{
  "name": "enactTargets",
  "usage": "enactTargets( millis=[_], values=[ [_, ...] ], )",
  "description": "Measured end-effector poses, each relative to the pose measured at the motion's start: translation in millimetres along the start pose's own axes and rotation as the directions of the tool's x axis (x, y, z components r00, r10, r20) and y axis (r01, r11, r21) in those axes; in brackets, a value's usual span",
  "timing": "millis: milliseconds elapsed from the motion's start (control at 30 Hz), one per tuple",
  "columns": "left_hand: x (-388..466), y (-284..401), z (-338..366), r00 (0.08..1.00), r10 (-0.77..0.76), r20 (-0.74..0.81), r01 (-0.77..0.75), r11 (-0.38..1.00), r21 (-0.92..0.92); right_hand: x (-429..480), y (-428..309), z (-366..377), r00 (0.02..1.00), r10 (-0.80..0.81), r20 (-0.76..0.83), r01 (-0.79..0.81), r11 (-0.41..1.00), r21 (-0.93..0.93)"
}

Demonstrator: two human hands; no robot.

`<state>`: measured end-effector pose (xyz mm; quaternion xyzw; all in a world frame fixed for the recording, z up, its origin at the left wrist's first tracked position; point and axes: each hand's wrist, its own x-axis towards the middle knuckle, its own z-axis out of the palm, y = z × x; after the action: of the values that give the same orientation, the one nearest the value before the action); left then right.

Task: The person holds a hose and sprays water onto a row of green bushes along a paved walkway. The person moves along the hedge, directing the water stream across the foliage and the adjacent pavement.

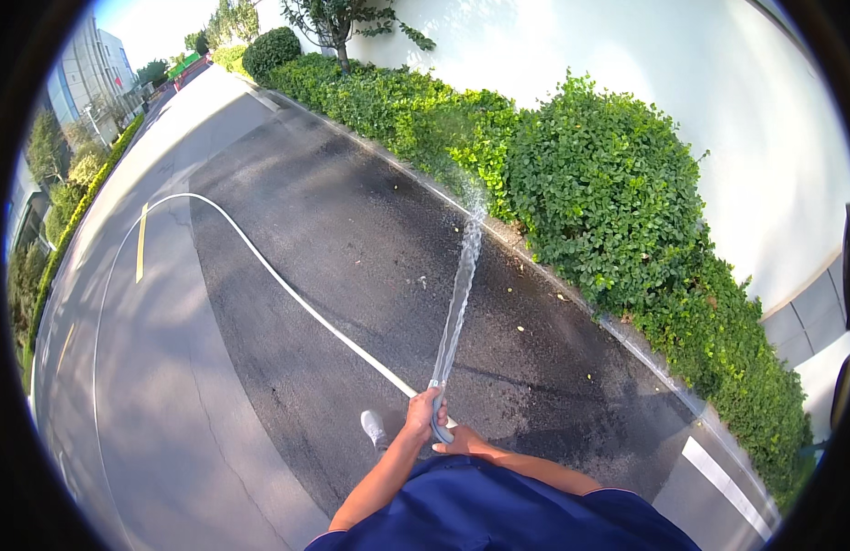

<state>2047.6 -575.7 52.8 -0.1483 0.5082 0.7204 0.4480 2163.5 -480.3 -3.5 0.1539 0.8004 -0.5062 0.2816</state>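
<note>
My left hand (422, 413) is closed around a pale flexible hose (315, 313), close to its open end. Just below it, my right hand (464, 441) holds the same hose where it bends back on itself; part of the bend is hidden by my fingers. From the hose's end a stream of water (459, 296) shoots forward and slightly right. It breaks into spray at the foot of a green hedge (487, 165). Behind my hands the hose runs off to the left in a long curve over the asphalt.
A stone kerb (507, 236) borders the hedge, with a white wall (728, 138) behind it. The asphalt road (315, 206) is wet and dark along the kerb. A rounded bush (604, 186) bulges towards the road. My shoe (374, 425) shows below the hose.
</note>
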Motion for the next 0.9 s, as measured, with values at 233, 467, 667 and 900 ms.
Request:
enactTargets(
  millis=[233,467,667,900],
  values=[
    [-61,-95,64,0.999,-0.026,-0.033,0.028,0.999,0.039,-117,64,-1,1.000,0.017,-0.010,-0.018,0.993,-0.116],
    [-114,-178,95,0.996,-0.085,-0.015,0.085,0.996,0.006,-197,136,39,0.996,-0.003,-0.089,-0.001,0.999,-0.044],
    [-160,-295,111,0.986,-0.142,0.092,0.143,0.990,-0.009,-297,204,80,0.988,0.148,-0.049,-0.150,0.988,-0.045],
    [-228,-377,136,0.944,-0.253,0.213,0.263,0.965,-0.019,-391,273,126,0.987,0.106,-0.121,-0.117,0.989,-0.088]
  ],
)
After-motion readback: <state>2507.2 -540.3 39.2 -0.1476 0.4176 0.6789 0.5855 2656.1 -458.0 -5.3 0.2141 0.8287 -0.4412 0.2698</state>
